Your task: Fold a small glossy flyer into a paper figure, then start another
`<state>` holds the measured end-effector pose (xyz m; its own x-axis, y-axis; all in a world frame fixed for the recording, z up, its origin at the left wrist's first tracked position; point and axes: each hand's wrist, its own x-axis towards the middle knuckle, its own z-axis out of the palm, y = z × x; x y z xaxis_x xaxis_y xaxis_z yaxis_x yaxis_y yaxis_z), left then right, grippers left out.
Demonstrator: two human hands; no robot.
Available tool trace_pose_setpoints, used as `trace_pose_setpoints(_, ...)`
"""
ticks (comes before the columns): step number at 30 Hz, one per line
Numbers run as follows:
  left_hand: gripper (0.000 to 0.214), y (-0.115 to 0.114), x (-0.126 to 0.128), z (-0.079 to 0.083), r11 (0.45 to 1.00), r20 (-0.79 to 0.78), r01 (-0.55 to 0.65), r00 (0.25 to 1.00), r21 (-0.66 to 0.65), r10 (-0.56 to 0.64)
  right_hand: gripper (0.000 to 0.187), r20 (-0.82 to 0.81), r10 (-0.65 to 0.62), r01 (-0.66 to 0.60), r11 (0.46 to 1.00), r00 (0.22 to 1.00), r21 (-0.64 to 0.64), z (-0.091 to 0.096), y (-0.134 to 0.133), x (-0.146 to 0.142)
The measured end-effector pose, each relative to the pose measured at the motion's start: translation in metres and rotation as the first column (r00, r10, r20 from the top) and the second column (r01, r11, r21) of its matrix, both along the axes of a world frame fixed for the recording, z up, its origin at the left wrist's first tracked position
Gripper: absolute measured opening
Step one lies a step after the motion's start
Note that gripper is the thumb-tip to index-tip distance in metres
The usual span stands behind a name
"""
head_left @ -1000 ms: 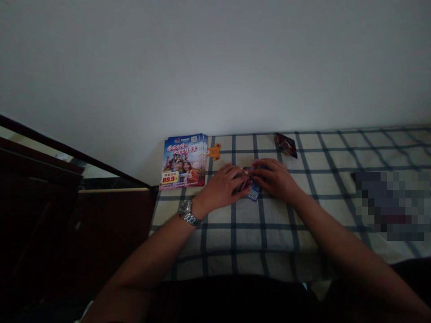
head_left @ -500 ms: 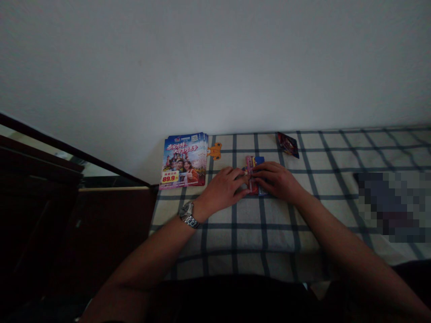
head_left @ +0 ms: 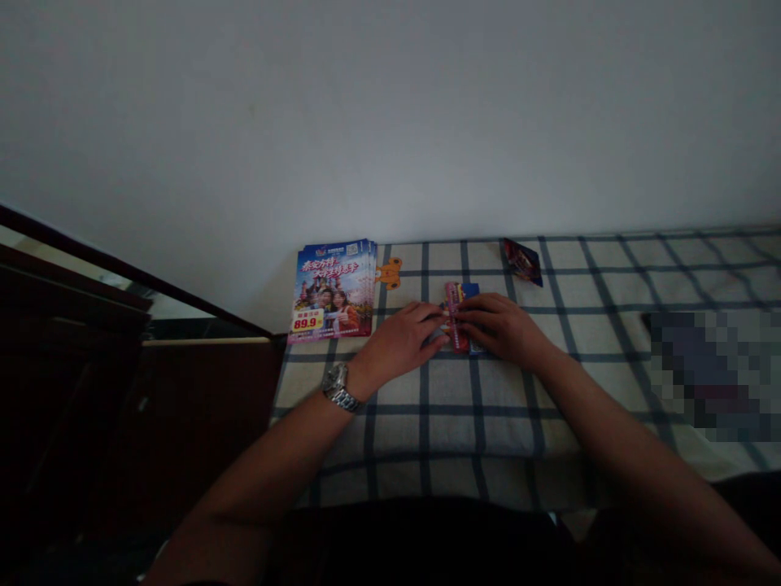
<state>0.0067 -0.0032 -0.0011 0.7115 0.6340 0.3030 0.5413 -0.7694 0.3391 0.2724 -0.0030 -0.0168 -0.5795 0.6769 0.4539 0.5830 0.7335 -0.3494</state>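
Around the flyer stack (head_left: 333,293), the edges lie close on two sides: the checked cloth (head_left: 396,431) ends just left of it, by dark brown furniture (head_left: 201,415), and the pale wall (head_left: 390,122) rises right behind it. To the right of the stack the cloth spreads widely, with an orange bear figure (head_left: 390,274) just beside the stack, a bent dark card (head_left: 523,263) farther right near the wall, and a blurred dark object (head_left: 701,370) well beyond that. Toward the person, a broad strip of cloth runs in front of the stack.

The left hand (head_left: 410,335), with a metal watch (head_left: 339,387) on its wrist, is right of the stack and nearer the person; its grip is partly open, the thumb and forefinger parted, tips at the paper's left side. The right hand (head_left: 497,325), farther right of the stack, lays its fingers over the paper's right part; whether that grip pinches it cannot be told.

The folded flyer (head_left: 459,339), pink, red and blue, lies on the cloth to the right of the stack, well apart from it, directly between the two grips, its long side running away from the person.
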Motion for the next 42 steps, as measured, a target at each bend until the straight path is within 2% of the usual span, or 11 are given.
trace_pose_setpoints(19, 0.031, 0.0009, -0.0006, 0.0001, 1.0, -0.002, 0.006, 1.0, -0.007, -0.006, 0.027, 0.06, -0.036, 0.036, 0.999, 0.998, 0.002, 0.0015, -0.0036, -0.0036)
trace_pose_setpoints(31, 0.034, -0.0016, 0.0032, 0.003, 0.997, -0.106, -0.006, 0.994, 0.071, 0.014, 0.029, 0.047, -0.021, 0.022, 1.0, 0.999, -0.009, 0.0012, -0.0023, -0.0026)
trace_pose_setpoints(42, 0.033, -0.0018, 0.0069, 0.003, 0.995, -0.111, -0.026, 0.993, 0.094, 0.037, 0.022, 0.019, 0.001, -0.001, 1.0, 1.0, -0.003, 0.0035, -0.0011, -0.0006)
